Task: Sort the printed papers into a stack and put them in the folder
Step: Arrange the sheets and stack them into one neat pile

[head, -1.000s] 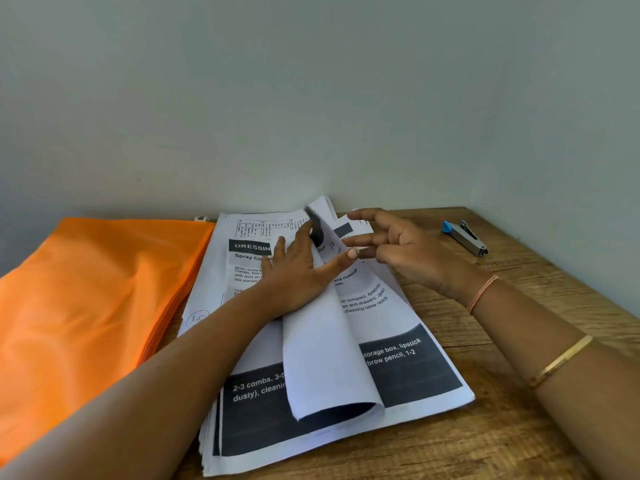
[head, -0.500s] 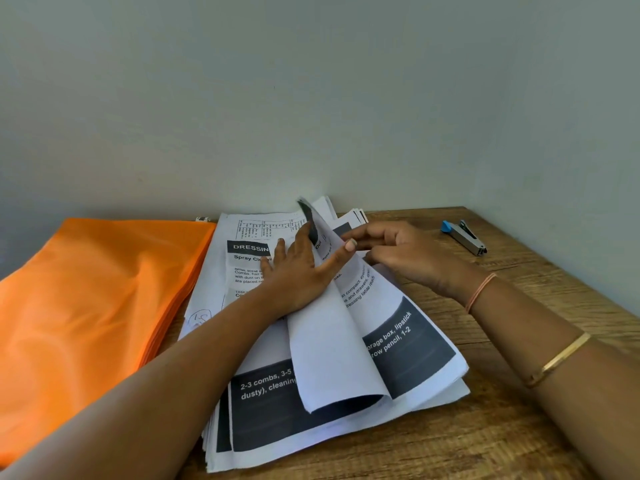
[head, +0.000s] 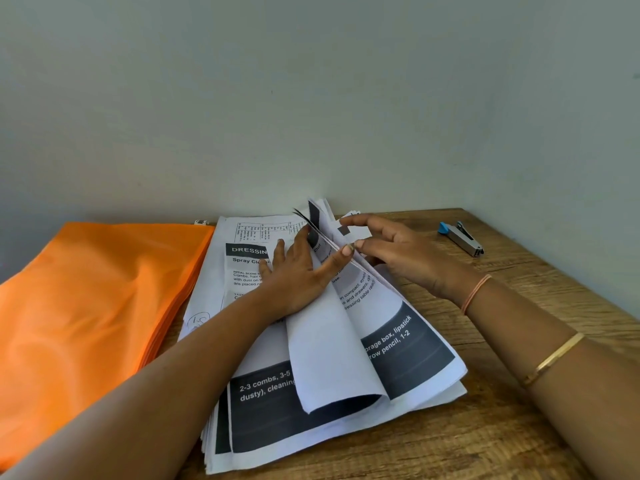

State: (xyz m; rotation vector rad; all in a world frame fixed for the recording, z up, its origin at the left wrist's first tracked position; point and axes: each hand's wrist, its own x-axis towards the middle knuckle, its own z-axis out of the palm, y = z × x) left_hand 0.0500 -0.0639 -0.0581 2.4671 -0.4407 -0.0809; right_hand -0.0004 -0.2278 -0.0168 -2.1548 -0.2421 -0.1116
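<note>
Papers aren't squared yet. The printed papers (head: 270, 403) sit mid-desk in a loose, fanned pile, edges staggered at the near end, w/ a few top sheets (head: 332, 351) curled over, blank backs showing. The orange folder (head: 86, 306) lies flat along the desk's (head: 519, 289) left edge, just beside the pile, no sheet visibly in it. So, at a guess: sorting's partway, stacking unfinished, filing all to come.

Now the hands. Left hand (head: 298, 275) is flat on the pile, fingers straight and spread, palm pressing down, thumb out to the right against the lifted sheets. That grip is wide, holding nothing. Right hand (head: 394, 254) works the pile's far-right corner, index stretched fwd, thumb tip at the sheet edges, lower fingers tucked behind the paper (can't tell if that grip is pinching a page or only touching it). A stapler (head: 462, 239) lies toward the desk's far-right corner, well apart from both hands.
</note>
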